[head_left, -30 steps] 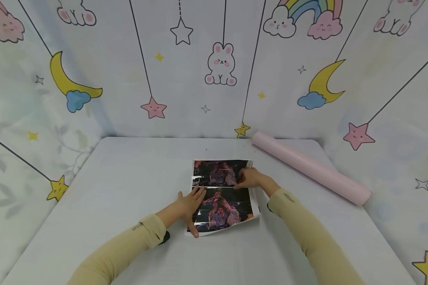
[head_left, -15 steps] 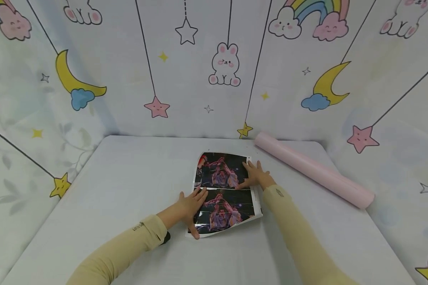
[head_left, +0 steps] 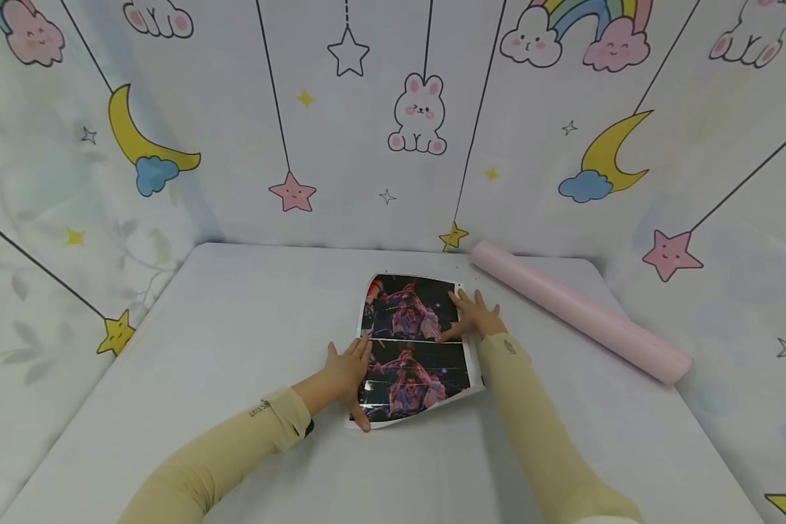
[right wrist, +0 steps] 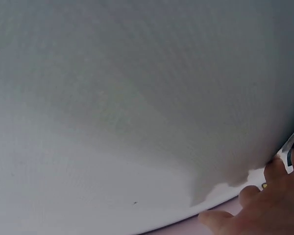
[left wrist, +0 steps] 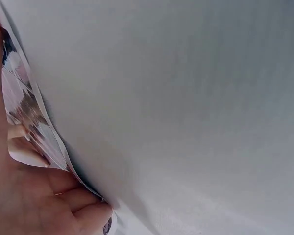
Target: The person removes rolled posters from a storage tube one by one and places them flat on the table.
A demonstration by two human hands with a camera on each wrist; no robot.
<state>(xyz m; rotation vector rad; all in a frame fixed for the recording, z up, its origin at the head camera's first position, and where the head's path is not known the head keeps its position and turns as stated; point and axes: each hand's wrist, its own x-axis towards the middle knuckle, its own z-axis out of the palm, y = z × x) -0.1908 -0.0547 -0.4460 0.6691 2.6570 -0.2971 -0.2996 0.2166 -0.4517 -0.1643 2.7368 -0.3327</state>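
A glossy poster [head_left: 419,367] with a white border lies on the white table, showing the same picture twice, one above the other; fold creases cross it. My left hand [head_left: 347,375] rests with spread, straight fingers along its left edge, thumb at the lower left corner. On the upper right edge my right hand [head_left: 473,318] presses with fingers spread. The poster's bottom right corner lifts slightly. In the left wrist view the left hand [left wrist: 54,205] lies along the paper's edge [left wrist: 44,112]. The right wrist view shows only part of the right hand [right wrist: 264,205].
A pink roll [head_left: 579,313] lies slantwise on the right side of the white table [head_left: 268,306]. Behind the table's far edge hangs a white backdrop [head_left: 236,211] printed with rabbits, stars and moons.
My right hand has uncurled and shifted outward to the poster's right edge, fingers now spread. The poster's upper half now lies more spread out toward the back. The left hand stays at the left edge.
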